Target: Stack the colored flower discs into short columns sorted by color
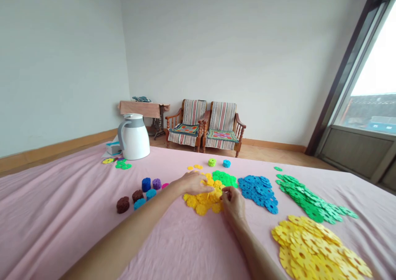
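Both my hands rest on a small heap of orange-yellow snowflake discs (pixel 202 201) on the pink cloth (pixel 62 214). My left hand (pixel 194 183) lies over the heap's far left side, fingers curled down onto the discs. My right hand (pixel 232 201) is at the heap's right edge, fingertips pinched together on a yellow disc (pixel 220 194). A light-green pile (pixel 225 178) touches the heap at the back. A blue pile (pixel 259 190) lies just right of my right hand.
A dark-green pile (pixel 309 199) and a large yellow pile (pixel 315 247) lie to the right. Short stacked cylinders in brown, blue and purple (pixel 139 195) stand left. A white jug (pixel 133 136) is at the far left; two wooden chairs (pixel 206 125) stand behind.
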Demonstrator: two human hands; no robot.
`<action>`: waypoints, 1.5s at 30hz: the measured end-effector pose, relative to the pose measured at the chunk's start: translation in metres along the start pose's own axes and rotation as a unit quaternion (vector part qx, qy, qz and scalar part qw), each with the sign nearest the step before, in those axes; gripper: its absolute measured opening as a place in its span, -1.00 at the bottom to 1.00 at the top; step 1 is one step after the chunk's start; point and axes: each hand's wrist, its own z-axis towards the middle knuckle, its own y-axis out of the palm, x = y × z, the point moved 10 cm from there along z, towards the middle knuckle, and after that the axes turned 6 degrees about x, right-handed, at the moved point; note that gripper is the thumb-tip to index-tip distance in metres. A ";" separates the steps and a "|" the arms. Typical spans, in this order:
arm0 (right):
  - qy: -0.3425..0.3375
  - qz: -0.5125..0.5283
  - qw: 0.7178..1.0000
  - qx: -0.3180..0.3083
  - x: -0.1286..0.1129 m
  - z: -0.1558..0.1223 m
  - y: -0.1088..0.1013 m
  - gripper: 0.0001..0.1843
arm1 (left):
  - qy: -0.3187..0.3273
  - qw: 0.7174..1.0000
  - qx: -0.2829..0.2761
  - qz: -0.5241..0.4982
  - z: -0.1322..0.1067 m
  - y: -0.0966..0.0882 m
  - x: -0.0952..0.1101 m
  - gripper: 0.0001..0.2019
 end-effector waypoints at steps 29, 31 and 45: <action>-0.019 -0.059 0.997 0.043 0.002 0.003 -0.009 -0.75 | 0.049 0.998 0.026 -0.021 -0.001 0.021 0.002 -0.66; -0.024 -0.117 0.992 0.046 -0.002 0.002 -0.011 -0.70 | 0.088 0.995 0.005 -0.042 -0.009 0.015 0.010 -0.71; 0.016 -0.253 0.965 -0.063 0.002 -0.003 0.007 -0.49 | 0.066 0.995 0.068 -0.026 -0.011 0.023 0.027 -0.77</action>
